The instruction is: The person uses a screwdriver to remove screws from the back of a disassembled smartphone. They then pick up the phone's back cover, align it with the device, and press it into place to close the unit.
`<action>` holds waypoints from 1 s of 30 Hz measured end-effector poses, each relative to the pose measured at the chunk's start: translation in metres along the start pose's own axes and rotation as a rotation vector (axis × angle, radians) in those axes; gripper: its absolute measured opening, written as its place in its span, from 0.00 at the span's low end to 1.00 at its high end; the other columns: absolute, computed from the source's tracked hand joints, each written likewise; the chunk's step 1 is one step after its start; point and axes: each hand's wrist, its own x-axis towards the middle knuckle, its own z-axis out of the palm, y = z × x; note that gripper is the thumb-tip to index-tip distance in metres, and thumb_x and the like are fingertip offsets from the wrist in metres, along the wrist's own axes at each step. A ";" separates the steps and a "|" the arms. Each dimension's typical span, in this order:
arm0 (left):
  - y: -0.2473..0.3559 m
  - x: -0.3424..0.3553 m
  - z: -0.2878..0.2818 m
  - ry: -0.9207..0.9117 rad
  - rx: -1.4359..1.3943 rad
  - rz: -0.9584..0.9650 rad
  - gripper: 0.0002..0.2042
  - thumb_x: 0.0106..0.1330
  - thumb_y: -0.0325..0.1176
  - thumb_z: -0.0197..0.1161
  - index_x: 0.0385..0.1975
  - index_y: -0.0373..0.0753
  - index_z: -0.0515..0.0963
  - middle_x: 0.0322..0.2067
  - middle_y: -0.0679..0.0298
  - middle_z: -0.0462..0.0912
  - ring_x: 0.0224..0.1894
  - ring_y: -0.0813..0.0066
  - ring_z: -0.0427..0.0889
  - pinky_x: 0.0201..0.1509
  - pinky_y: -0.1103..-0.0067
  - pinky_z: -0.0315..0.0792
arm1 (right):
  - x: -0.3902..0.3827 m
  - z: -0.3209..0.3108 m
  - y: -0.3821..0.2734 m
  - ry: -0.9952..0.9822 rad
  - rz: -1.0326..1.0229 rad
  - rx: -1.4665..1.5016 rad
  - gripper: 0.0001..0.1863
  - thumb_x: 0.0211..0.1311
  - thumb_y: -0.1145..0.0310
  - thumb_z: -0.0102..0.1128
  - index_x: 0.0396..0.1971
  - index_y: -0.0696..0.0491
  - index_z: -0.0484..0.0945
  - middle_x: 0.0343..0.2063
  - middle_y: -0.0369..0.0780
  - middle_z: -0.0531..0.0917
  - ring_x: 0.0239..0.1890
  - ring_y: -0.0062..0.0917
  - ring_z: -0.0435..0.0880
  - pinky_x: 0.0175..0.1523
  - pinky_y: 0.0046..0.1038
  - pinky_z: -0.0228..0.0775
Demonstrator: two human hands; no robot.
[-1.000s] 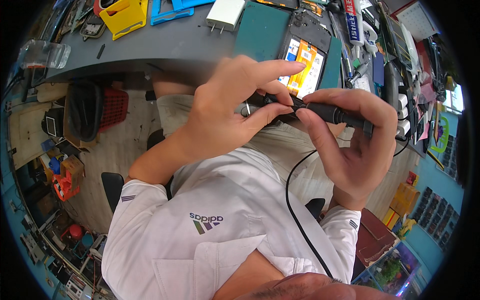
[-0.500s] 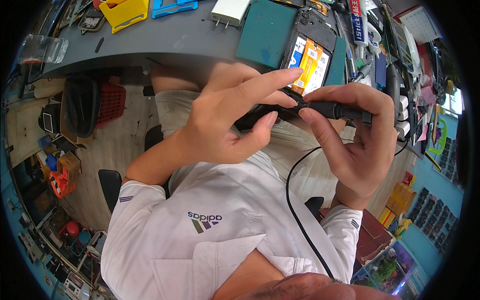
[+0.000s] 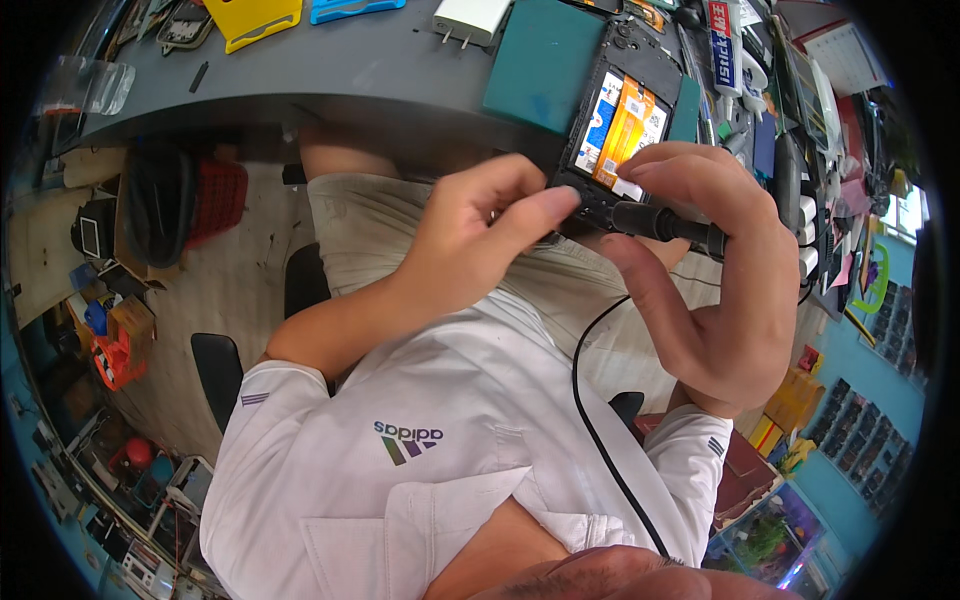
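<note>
Directions follow a clock face with 12 at the top of the view. The opened smartphone lies on a green pad at the edge of the grey desk, with an orange flex ribbon across its battery. It is at 2 o'clock from the left hand and 11 o'clock from the right hand.

Left hand: thumb and index finger bent, gap narrow, tips at the phone's lower end; whether they grip anything cannot be told. Right hand: thumb and index finger wide apart, one on each side of a black cylindrical tool. The tool's narrow end points to 9 o'clock, at the phone's lower end; whether the hand grips it cannot be told.

From the phone, a white power adapter is at 10 o'clock and a glue tube at 2 o'clock. A black cable hangs at 6 o'clock, in front of the white shirt.
</note>
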 end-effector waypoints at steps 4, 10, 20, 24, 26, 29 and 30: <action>0.005 0.010 0.015 -0.081 -0.171 -0.023 0.14 0.79 0.37 0.61 0.32 0.33 0.81 0.23 0.68 0.80 0.26 0.85 0.74 0.31 0.83 0.67 | 0.003 -0.005 -0.011 -0.052 0.088 -0.124 0.24 0.49 0.72 0.86 0.43 0.60 0.80 0.32 0.42 0.88 0.31 0.27 0.87 0.37 0.24 0.78; -0.004 0.009 0.012 -0.039 -0.155 -0.017 0.15 0.79 0.38 0.62 0.31 0.32 0.82 0.23 0.68 0.82 0.25 0.86 0.74 0.29 0.83 0.67 | 0.010 0.003 0.003 -0.005 0.023 -0.029 0.24 0.46 0.68 0.88 0.39 0.58 0.80 0.28 0.39 0.86 0.26 0.24 0.84 0.33 0.22 0.75; -0.002 0.009 0.019 -0.012 -0.235 0.003 0.15 0.80 0.37 0.61 0.33 0.33 0.84 0.22 0.68 0.81 0.25 0.86 0.75 0.30 0.84 0.68 | 0.003 0.008 -0.001 0.028 -0.006 0.015 0.27 0.45 0.69 0.89 0.42 0.59 0.79 0.31 0.39 0.87 0.29 0.24 0.86 0.36 0.23 0.78; -0.011 0.010 0.013 -0.049 -0.190 0.016 0.17 0.81 0.40 0.59 0.34 0.33 0.84 0.22 0.67 0.81 0.24 0.85 0.74 0.29 0.83 0.67 | 0.002 0.003 -0.016 -0.013 0.154 -0.170 0.27 0.48 0.71 0.87 0.43 0.60 0.78 0.32 0.40 0.87 0.30 0.23 0.86 0.37 0.23 0.78; -0.012 0.010 0.013 -0.033 -0.164 0.017 0.18 0.82 0.41 0.58 0.33 0.33 0.84 0.22 0.67 0.81 0.24 0.85 0.74 0.29 0.83 0.67 | 0.002 0.001 -0.013 -0.007 0.107 -0.161 0.26 0.48 0.70 0.87 0.42 0.60 0.78 0.32 0.40 0.87 0.29 0.22 0.86 0.36 0.22 0.78; -0.009 0.009 0.018 -0.006 -0.165 0.023 0.19 0.82 0.41 0.57 0.31 0.33 0.82 0.22 0.67 0.80 0.23 0.84 0.73 0.28 0.83 0.66 | 0.002 0.007 -0.002 0.031 0.054 -0.068 0.26 0.47 0.68 0.88 0.40 0.59 0.78 0.31 0.39 0.86 0.27 0.21 0.84 0.34 0.21 0.77; -0.008 0.009 0.018 -0.013 -0.182 0.034 0.19 0.82 0.41 0.57 0.30 0.33 0.82 0.22 0.67 0.79 0.24 0.85 0.73 0.28 0.83 0.66 | 0.002 0.008 -0.001 0.035 0.064 -0.053 0.26 0.47 0.67 0.89 0.39 0.59 0.78 0.31 0.39 0.86 0.27 0.20 0.84 0.34 0.21 0.77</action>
